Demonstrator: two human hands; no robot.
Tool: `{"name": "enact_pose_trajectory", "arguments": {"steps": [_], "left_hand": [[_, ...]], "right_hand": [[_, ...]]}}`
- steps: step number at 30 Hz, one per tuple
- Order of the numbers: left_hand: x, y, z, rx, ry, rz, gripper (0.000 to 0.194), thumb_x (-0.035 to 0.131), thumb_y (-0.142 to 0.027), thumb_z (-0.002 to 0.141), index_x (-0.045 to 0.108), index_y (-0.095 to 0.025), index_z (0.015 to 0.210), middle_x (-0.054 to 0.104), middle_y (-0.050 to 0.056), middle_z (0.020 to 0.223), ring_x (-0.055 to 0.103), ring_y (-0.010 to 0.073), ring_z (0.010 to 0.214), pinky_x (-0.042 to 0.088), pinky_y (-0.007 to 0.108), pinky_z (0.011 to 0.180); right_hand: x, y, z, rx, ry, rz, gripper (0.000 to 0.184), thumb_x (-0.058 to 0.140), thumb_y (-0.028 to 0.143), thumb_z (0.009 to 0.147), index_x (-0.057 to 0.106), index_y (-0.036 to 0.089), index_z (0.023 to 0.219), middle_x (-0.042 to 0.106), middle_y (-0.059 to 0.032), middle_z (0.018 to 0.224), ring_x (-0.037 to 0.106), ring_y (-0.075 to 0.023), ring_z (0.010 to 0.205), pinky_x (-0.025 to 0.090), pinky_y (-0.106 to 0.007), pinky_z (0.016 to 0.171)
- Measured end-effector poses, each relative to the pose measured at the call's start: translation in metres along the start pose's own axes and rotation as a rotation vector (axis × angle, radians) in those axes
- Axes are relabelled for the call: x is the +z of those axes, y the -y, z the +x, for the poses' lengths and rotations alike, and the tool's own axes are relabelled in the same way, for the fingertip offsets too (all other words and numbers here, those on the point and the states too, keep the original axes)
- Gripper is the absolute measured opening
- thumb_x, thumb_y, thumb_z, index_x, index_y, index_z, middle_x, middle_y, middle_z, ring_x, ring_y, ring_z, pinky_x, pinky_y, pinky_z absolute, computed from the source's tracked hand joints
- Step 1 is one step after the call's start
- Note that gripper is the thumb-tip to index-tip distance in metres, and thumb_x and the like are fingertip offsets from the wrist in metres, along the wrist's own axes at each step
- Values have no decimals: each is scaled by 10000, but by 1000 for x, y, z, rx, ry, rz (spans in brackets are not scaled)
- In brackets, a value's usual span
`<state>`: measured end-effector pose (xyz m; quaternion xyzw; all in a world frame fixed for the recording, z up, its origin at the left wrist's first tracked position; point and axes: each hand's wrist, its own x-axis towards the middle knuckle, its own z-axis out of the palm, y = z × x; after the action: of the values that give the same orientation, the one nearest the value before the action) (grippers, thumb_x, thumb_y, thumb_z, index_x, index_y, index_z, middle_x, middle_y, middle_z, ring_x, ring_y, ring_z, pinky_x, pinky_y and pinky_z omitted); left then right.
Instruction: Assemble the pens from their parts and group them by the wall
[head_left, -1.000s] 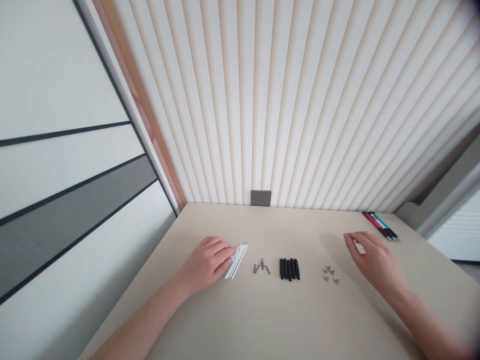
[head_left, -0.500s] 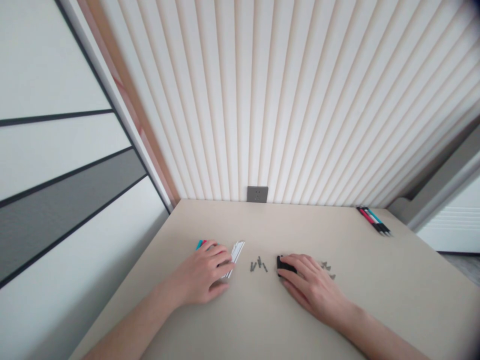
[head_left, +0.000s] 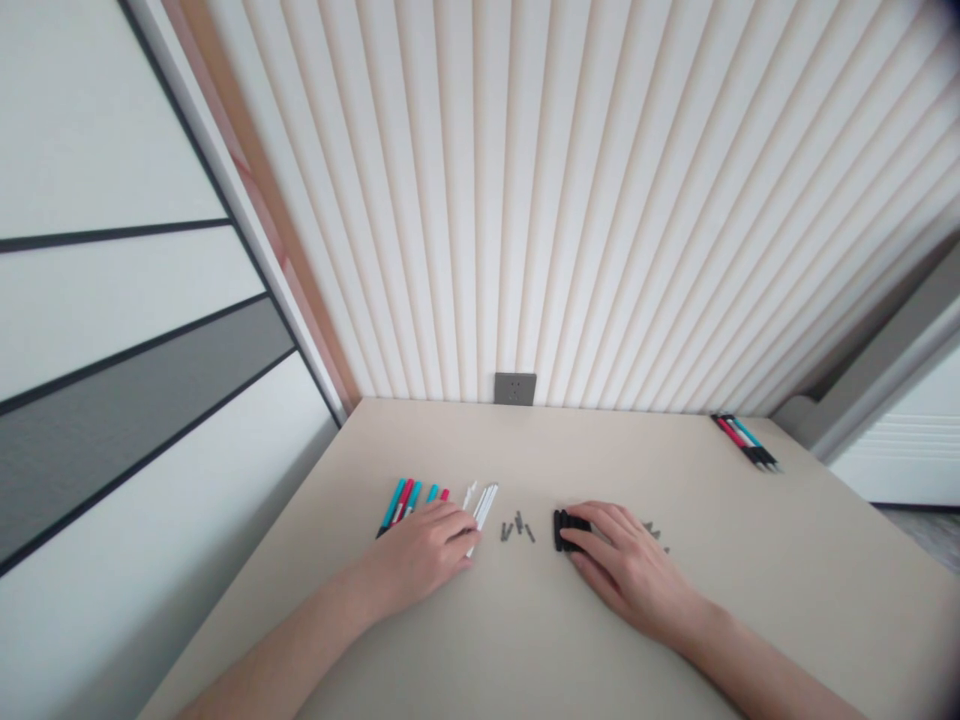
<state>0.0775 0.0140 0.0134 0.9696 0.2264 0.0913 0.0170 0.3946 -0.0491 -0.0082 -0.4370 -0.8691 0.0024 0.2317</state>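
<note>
My left hand point(head_left: 421, 553) lies on the beige table point(head_left: 525, 640), fingers curled over the near ends of a bundle of white thin tubes point(head_left: 484, 503). Teal and red pen barrels point(head_left: 405, 499) lie side by side just left of that hand. My right hand point(head_left: 626, 565) rests palm down with its fingers on a row of black pen grips point(head_left: 564, 527), covering most of them. Between the hands lie small grey tips point(head_left: 517, 526). A few small grey pieces point(head_left: 654, 532) show just beyond my right hand.
Finished pens, red, teal and black point(head_left: 742, 441), lie at the far right of the table near the wall. A grey wall socket point(head_left: 514, 388) sits at the table's back edge. A ribbed white wall stands behind; panels run along the left.
My left hand slid back toward me, uncovering the teal and red barrels. My right hand came from the far right onto the black grips and stays there.
</note>
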Motion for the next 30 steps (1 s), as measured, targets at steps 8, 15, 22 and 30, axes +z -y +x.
{"name": "enact_pose_trajectory", "arguments": {"steps": [8,15,22,30], "left_hand": [[3,-8,5,7,-80,-76,136,668,-211,890,637,-184,1020,649,36,997,616,200,965,490,355,920],[6,-15,10,-21,-78,-71,85,666,-237,894,640,-176,946,646,32,948,615,190,898,513,356,878],[5,-21,12,-33,-103,-64,97,607,-262,935,645,-180,969,646,33,931,615,192,886,516,372,878],[1,-17,9,-90,-121,-51,272,535,-308,970,589,-186,1207,645,79,1084,611,237,1002,487,411,938]], "right_hand": [[-10,-10,0,13,-67,-53,250,517,228,944,654,225,1153,669,-108,1168,620,-257,1081,513,-432,923],[-41,-70,-23,451,-234,-221,260,471,357,961,689,217,979,710,-100,1049,640,-273,996,471,-439,898],[-43,-81,-30,395,28,-70,294,494,425,942,705,251,835,702,-67,1082,635,-254,1028,465,-448,925],[-58,-76,-32,265,143,104,214,612,467,885,717,284,846,604,-55,1287,558,-275,1188,449,-485,998]]}}
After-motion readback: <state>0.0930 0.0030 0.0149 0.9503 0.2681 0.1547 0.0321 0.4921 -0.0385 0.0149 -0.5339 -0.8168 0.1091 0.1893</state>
